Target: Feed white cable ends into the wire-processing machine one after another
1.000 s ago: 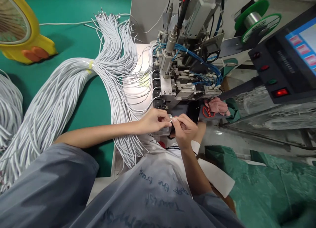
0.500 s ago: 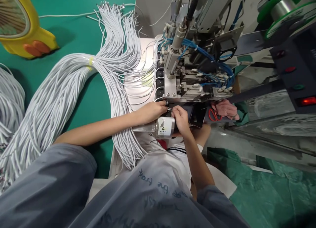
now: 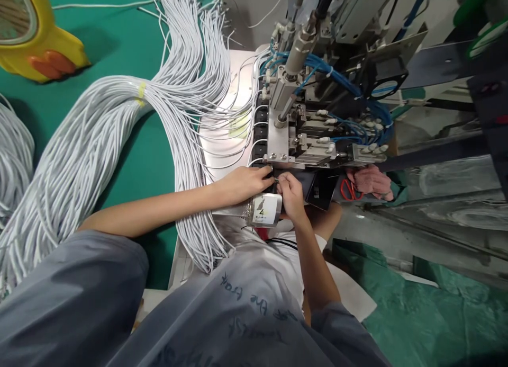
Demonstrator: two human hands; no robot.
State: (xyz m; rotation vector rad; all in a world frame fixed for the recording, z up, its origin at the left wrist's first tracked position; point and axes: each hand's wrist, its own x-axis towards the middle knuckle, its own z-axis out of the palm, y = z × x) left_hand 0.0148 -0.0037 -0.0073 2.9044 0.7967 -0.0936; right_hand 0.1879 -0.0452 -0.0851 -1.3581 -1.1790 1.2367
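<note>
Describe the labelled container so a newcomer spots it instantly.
Find the metal machine with blue tubes, then lower in view the left hand and right hand. The container sits just below them; its printed white label sets it apart from the white cables and red scissors.

Can barely make out the tiny piece (image 3: 277,180) between left hand (image 3: 248,183) and right hand (image 3: 291,194), partly hidden by fingers. Cannot see whole the yellow fan (image 3: 43,36), cut off far left, nor the blurred green spool (image 3: 476,6), cropped far right.
</note>
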